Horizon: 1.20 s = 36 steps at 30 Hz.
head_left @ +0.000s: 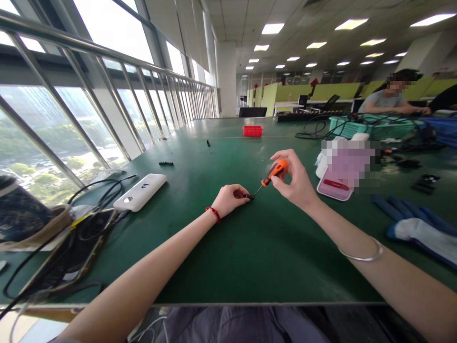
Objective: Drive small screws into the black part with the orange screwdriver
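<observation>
My right hand (293,178) is closed around the orange and black handle of a screwdriver (274,172). Its thin metal shaft slants down to the left, and the tip meets a small black part (249,196) at the middle of the table. My left hand (231,200) pinches that black part between thumb and fingers, low over the green tabletop. Most of the part is hidden by the fingers, so its exact kind does not show.
On the green table (214,267) lie a white power bank (141,192), a phone (334,187), blue-grey gloves (424,233) and small black pieces (166,164). Farther back stand a red basket (253,131) and a teal basket (374,127) with cables. Another person (387,97) sits at the back right.
</observation>
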### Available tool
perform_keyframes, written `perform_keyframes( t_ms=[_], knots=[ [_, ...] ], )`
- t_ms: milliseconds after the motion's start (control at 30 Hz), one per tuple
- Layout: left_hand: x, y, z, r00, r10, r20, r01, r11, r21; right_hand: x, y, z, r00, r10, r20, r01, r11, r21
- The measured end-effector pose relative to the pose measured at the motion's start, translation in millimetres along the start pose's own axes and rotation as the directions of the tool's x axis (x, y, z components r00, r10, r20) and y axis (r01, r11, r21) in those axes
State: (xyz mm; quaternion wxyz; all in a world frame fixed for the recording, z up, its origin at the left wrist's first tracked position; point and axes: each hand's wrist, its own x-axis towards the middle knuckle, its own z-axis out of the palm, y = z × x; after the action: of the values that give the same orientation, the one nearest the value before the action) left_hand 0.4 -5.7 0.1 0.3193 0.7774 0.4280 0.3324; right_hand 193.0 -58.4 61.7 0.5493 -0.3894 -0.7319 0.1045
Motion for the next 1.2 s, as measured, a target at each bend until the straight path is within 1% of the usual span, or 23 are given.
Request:
perform_keyframes(
  t_ms=[67, 133, 200, 267, 433, 467, 533, 600, 733, 867, 967, 1033, 1200],
  knots=[
    [0.1, -0.3, -0.1, 1.000, 0.002, 0.001, -0.002, 1.000, 0.000, 0.0, 0.4, 0.4, 1.000, 0.025, -0.009, -0.025, 0.999, -0.023],
    [0.1, -0.1, -0.3, 1.000, 0.009, 0.001, -0.009, 1.000, 0.005, 0.1, -0.3, 0.5, 0.998, 0.067, -0.010, -0.067, 0.993, -0.099],
    [0.0, 0.4, -0.5, 1.000, 0.013, -0.001, -0.013, 1.000, 0.011, 0.1, -1.7, 0.3, 0.997, 0.083, 0.003, -0.082, 0.987, -0.140],
    [0.0, 0.8, -0.6, 1.000, 0.007, -0.003, -0.007, 1.000, 0.016, 0.1, -2.8, 0.0, 0.998, 0.069, 0.012, -0.066, 0.989, -0.130],
    [-0.6, 1.7, -0.4, 1.000, -0.001, -0.005, 0.001, 1.000, 0.014, 0.4, -0.8, -0.3, 1.000, 0.004, -0.024, -0.005, 0.998, -0.056],
    [-0.7, 2.1, -0.5, 1.000, 0.000, -0.005, 0.001, 1.000, 0.012, 0.5, -0.3, -0.2, 0.999, 0.011, -0.031, -0.013, 0.999, -0.052],
    [-1.0, 2.7, -0.7, 1.000, 0.002, -0.003, -0.002, 1.000, 0.011, 0.8, -0.1, 0.3, 0.997, 0.063, -0.038, -0.066, 0.994, -0.083],
    [-1.1, 3.0, -0.9, 1.000, 0.004, -0.001, -0.004, 1.000, 0.008, 0.8, -0.8, 0.7, 0.994, 0.102, -0.026, -0.104, 0.988, -0.113],
    [-0.9, 2.4, -0.8, 1.000, 0.007, 0.002, -0.007, 1.000, -0.003, -0.2, -1.7, 1.6, 0.998, 0.063, 0.022, -0.061, 0.996, -0.072],
    [-1.1, 2.6, -0.9, 1.000, 0.003, 0.005, -0.003, 1.000, -0.004, -0.8, 1.1, 2.3, 0.997, 0.077, 0.008, -0.077, 0.997, 0.007],
    [-1.6, 4.0, -1.2, 1.000, 0.001, 0.011, -0.001, 1.000, -0.006, -0.1, 3.0, 2.0, 0.992, 0.125, -0.005, -0.125, 0.992, -0.029],
    [-2.0, 5.0, -1.3, 1.000, 0.003, 0.011, -0.003, 1.000, -0.003, 0.2, 3.0, 1.6, 0.991, 0.135, 0.007, -0.135, 0.989, -0.052],
    [-2.3, 4.4, -1.0, 1.000, 0.008, -0.002, -0.008, 1.000, 0.011, -0.9, 1.9, 1.2, 0.998, 0.054, 0.028, -0.053, 0.998, -0.026]
  ],
)
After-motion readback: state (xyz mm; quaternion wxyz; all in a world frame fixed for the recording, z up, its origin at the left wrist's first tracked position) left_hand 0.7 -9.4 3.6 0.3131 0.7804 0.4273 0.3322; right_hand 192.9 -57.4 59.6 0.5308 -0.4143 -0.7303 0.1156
